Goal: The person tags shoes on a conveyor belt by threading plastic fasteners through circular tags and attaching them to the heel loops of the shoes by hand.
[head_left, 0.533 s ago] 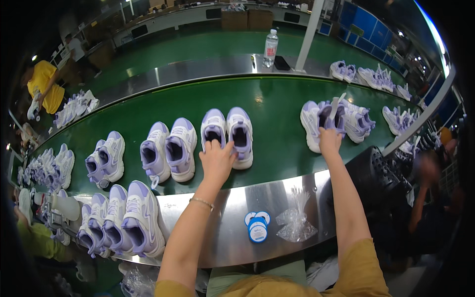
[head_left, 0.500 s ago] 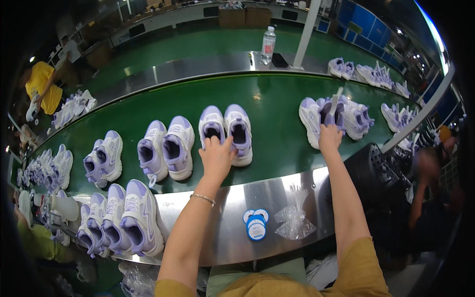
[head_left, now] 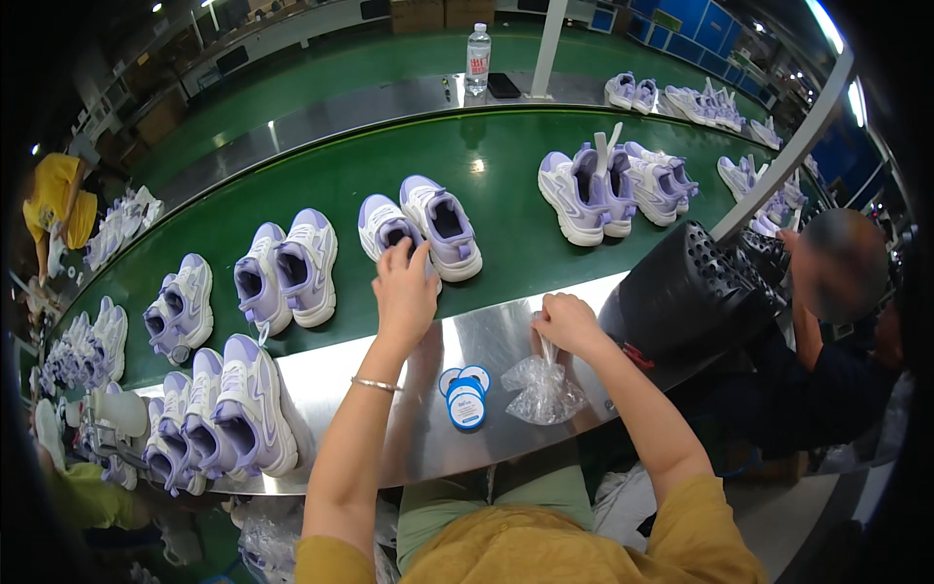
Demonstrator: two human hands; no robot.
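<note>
Sneakers in white and lilac sit in pairs along the green conveyor belt [head_left: 506, 209], which curves across the view from nine o'clock toward two o'clock. The left hand [head_left: 404, 292] reaches up from the lower edge onto the nearest pair [head_left: 418, 232], just past twelve o'clock of the palm, its fingers spread and curled over the heel of the left shoe [head_left: 387, 229]; the right shoe [head_left: 443, 226] lies touching it, toes pointing away. The right hand [head_left: 567, 324] rests at about three o'clock of the left one, on the steel ledge [head_left: 389, 409] in front of the belt, fingers pinched narrow on the top of a crumpled clear plastic bag [head_left: 541, 389] that lies at six o'clock of it. Between the two forearms, at about nine o'clock of the bag, lie small round blue-and-white tags [head_left: 465, 397]. Another pair [head_left: 287, 273] stands at nine o'clock of the left hand, well apart from it. Further pairs [head_left: 613, 185] lie at one o'clock of the right hand. A black perforated bin [head_left: 686, 297] leans at three o'clock, just beside the right wrist. A clear water bottle [head_left: 478, 58] stands at twelve o'clock beyond the belt.
</note>
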